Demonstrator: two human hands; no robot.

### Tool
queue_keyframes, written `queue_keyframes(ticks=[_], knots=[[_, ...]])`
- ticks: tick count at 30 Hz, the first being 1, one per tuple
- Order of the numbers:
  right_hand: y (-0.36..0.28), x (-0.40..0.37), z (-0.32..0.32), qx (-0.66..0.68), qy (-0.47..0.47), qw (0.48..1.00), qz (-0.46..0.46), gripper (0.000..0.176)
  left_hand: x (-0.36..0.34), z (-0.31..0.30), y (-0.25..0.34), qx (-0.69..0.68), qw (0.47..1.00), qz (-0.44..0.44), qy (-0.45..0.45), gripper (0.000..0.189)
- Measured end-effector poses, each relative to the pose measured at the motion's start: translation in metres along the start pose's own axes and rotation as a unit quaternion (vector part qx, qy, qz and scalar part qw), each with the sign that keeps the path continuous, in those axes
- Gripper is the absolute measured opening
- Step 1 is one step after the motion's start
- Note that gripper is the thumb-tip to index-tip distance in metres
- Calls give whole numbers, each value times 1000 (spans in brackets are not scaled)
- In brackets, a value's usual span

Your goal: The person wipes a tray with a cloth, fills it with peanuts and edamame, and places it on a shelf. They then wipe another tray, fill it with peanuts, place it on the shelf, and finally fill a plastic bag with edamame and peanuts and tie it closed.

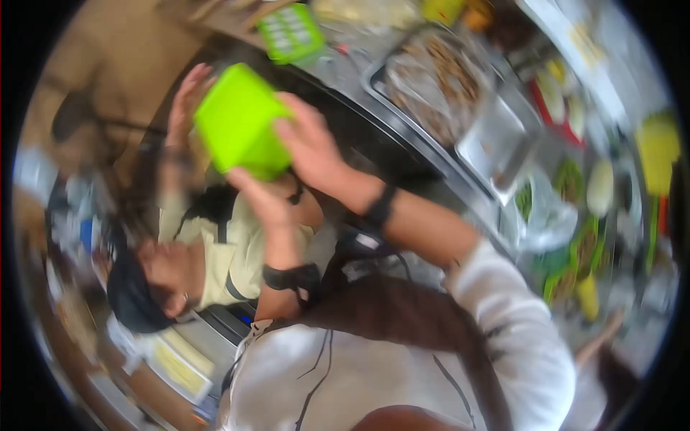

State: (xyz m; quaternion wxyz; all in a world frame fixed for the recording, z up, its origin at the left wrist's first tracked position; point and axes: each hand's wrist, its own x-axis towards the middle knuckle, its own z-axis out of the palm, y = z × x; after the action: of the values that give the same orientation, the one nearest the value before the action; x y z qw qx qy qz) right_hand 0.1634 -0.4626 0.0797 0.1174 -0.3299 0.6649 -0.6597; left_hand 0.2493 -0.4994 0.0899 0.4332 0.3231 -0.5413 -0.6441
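Though past counter edge (406, 136), container (241, 118) between hands (315, 147)

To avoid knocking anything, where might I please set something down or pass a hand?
The metal pan between the plastic-covered tray and bagged greens looks mostly bare; passing room seems open between the right hand and the counter. Beyond the pan is crowded.

Along the near edge of the surface (330, 70), a metal tray (378, 89) holds brown pieces (454, 68) and clear plastic (424, 97), beside a steel pan (496, 147) and a plastic bag (552, 224); farther in lies something red (540, 103).
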Motion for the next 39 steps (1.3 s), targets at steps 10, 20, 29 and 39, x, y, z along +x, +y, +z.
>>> queue_keyframes(ticks=[10, 20, 29, 39], knots=[[47, 66, 49, -2, -87, 994, 64, 67, 186, -144, -126, 129, 985, -107, 37, 72], [-19, -64, -200, 123, -134, 971, 156, 55, 42, 80, -23, 354, 921, 152, -56, 44], [-67, -250, -400, 104, 157, 958, 215, 30, -144, 235, -40, 247, 693, 386, -557, 31], [-70, -238, -480, 155, 203, 950, 177, 24, -168, 277, -77, 470, 636, 221, -571, 32]])
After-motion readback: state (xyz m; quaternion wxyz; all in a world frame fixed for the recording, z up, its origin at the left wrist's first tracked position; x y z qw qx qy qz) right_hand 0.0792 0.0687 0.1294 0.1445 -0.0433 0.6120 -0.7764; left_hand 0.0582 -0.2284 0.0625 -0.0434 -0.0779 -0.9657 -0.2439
